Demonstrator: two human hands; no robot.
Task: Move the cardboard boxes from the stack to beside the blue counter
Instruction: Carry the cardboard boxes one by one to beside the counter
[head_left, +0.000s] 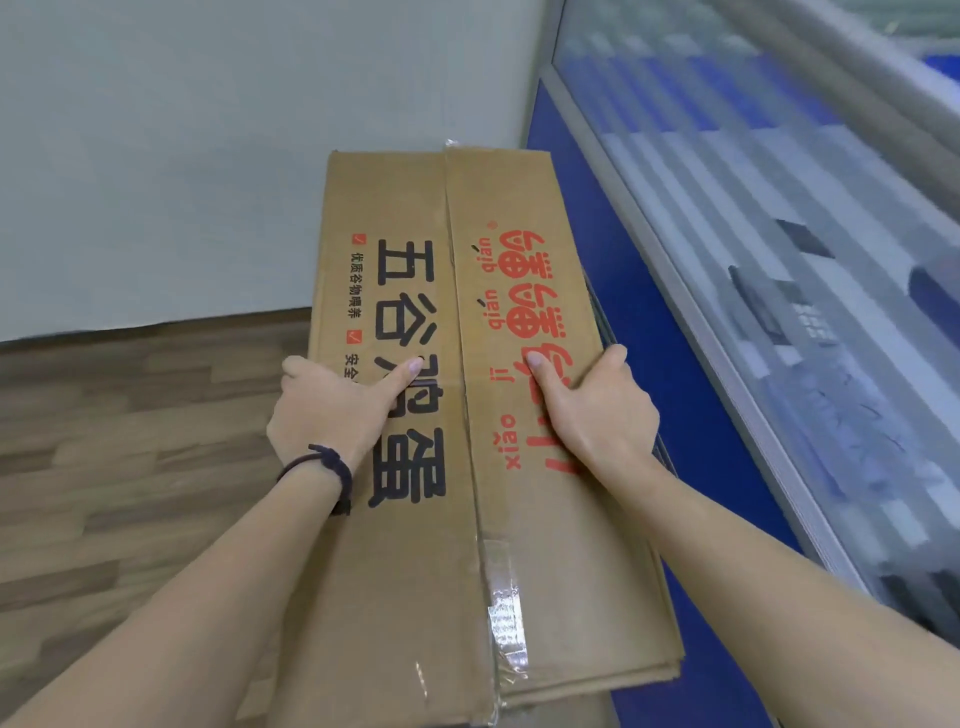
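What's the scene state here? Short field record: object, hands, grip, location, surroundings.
object: flattened cardboard box, black and red print, clear tape along the seam
left hand: grip on the left edge, thumb on top
right hand: grip on the right edge, thumb on top
wrist: dark cord bracelet on the left
location: box beside the blue counter, over the wood-pattern floor
background: pale wall

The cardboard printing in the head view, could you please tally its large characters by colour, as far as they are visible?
Black large characters on the cardboard box, left panel: 4, one partly covered by the left hand
Red large characters, right panel: 4, the nearer two partly covered by the right hand
Total: 8
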